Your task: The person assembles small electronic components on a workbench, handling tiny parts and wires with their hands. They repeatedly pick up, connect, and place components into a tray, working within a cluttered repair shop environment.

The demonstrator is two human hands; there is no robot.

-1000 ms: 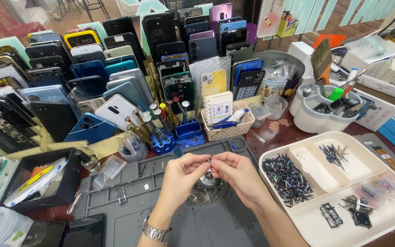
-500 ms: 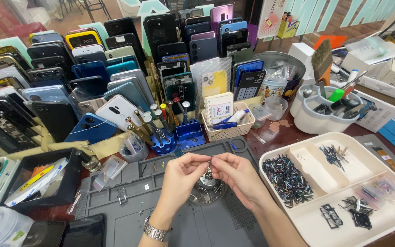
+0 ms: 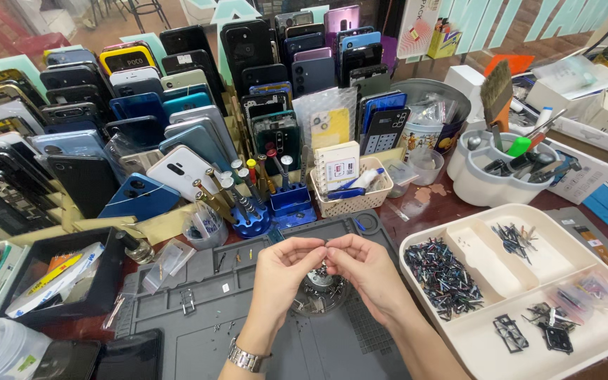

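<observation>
Grey worktop mat point(image 3: 198, 338) carries a round metal dish point(image 3: 318, 292). Directly above that dish, my left hand point(image 3: 284, 264) and right hand point(image 3: 360, 267) pinch one tiny part point(image 3: 326, 245) between meeting fingertips, both equally near.

Bare grey mat point(image 3: 198, 338) lies open left of the hands; a blue screwdriver stand point(image 3: 251, 218) and white basket point(image 3: 353, 200) crowd the far side; a compartment tray point(image 3: 599, 338) blocks the right.

Hands point(image 3: 325, 264) over mat point(image 3: 198, 331), tray point(image 3: 599, 338) right, phones point(image 3: 142, 141) behind
</observation>
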